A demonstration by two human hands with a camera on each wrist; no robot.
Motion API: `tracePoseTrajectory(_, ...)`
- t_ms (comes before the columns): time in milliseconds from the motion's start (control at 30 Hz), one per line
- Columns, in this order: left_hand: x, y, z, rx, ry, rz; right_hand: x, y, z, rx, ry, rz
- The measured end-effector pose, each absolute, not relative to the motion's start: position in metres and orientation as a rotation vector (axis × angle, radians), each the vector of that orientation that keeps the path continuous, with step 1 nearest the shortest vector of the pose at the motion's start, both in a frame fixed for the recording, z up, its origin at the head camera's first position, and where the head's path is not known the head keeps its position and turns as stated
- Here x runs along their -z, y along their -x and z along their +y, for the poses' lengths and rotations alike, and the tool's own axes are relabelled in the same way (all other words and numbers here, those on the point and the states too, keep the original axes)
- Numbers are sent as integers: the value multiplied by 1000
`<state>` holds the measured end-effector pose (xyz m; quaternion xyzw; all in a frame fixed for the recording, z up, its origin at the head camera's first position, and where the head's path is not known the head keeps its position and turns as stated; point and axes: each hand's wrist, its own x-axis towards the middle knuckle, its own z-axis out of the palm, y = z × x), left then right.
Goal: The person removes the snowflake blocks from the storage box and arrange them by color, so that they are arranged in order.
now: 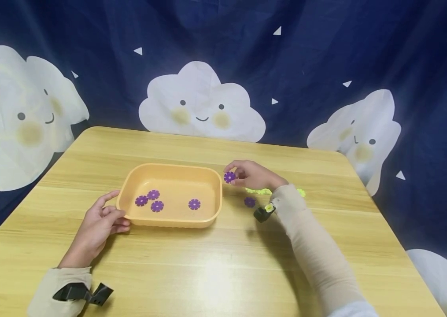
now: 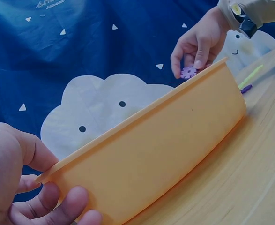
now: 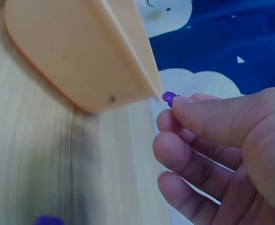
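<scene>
An orange plastic tray (image 1: 133,175) sits mid-table with several purple flower discs (image 1: 153,195) inside. My left hand (image 1: 102,220) grips the tray's near-left corner, thumb on the rim (image 2: 15,154) and fingers under it. My right hand (image 1: 249,175) pinches one purple flower disc (image 1: 229,177) just beyond the tray's right rim; the disc (image 2: 189,72) shows above that rim in the left wrist view, and its edge (image 3: 168,97) peeks from my fingertips in the right wrist view. Another purple disc (image 1: 249,202) and some yellow-green discs (image 1: 259,191) lie on the table by my right wrist.
The wooden table (image 1: 215,268) stretches bare in front of the tray and along the far side. A dark blue cloth with white clouds (image 1: 201,103) hangs behind the table. Black straps sit on both wrists (image 1: 264,213).
</scene>
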<state>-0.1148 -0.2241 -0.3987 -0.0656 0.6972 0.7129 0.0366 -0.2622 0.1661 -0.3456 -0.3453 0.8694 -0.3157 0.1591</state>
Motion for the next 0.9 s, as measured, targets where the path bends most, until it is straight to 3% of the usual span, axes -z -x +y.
tracePoseTrajectory(900, 401, 115, -226, -2171, 191, 2154, 369, 254, 224, 1092, 738, 2383)
